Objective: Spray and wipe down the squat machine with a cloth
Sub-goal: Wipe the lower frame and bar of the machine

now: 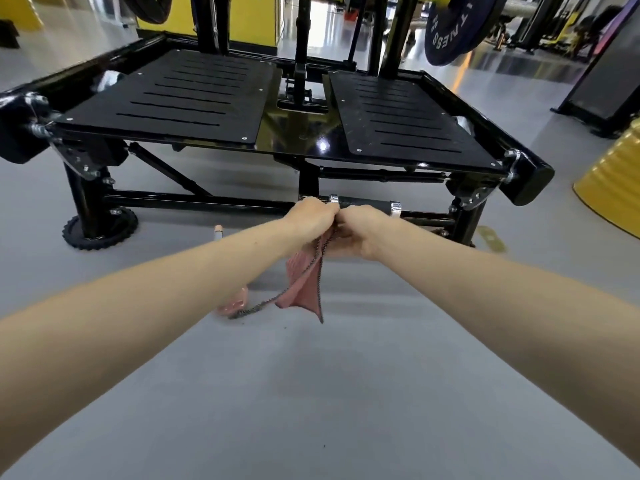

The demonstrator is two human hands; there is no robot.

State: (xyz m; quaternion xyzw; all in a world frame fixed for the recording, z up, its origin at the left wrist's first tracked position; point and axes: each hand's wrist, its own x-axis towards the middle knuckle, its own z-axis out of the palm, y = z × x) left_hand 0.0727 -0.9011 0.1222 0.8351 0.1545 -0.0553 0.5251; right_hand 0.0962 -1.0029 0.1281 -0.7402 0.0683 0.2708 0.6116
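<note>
From where I stand, the nearest thing is the smooth grey gym floor (311,393), with two bare forearms reaching out over it. They meet at the left hand (311,220) and right hand (362,233), knuckles pressed together. Both have their fingers curled and clamped on the top edge of a pink ribbed cloth with a dark stitched border (304,282), which hangs slack between them above the floor. Partly hidden behind the left forearm stands what looks like a pale pink spray bottle (236,302); neither hand is on it. Just beyond the knuckles runs the low crossbar's black grip sleeve between chrome collars (363,203), though I cannot tell whether the hands touch it. Above that is the black steel squat machine (86,199), with its left slotted footplate (180,98) and right slotted footplate (408,123) either side of a glossy centre panel. Further back hangs a dark blue weight plate (450,29), and a yellow corrugated drum (613,178) sits off to the right. I'd judge the cloth is being gathered or refolded ready for wiping. The next move probably calls for bunching it into one hand, then pressing it flat along the bar or plates, with the spray bottle close by if more is needed.
</note>
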